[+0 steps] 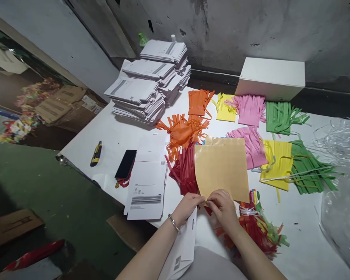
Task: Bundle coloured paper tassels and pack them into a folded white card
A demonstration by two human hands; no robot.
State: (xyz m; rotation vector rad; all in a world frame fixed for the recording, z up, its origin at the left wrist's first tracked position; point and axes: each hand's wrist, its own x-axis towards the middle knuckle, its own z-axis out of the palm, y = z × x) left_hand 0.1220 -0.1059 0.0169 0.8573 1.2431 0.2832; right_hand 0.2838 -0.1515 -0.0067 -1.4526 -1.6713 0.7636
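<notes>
Pinching one tan sheet [221, 165], left hand [186, 206] and right hand [223, 208] both have grips closed on it.

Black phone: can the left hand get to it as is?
Probably yes. The black phone lies flat on the table, left of the left hand, with only a white printed sheet between. But that hand, with the right hand, pinches the tan sheet and would have to let go.

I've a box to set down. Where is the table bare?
Bare table lies between the knife and the envelope stacks, and front right between the tassel bundle and clear plastic. The middle is crowded: fringed papers around the tan sheet that left hand and right hand pinch.
</notes>
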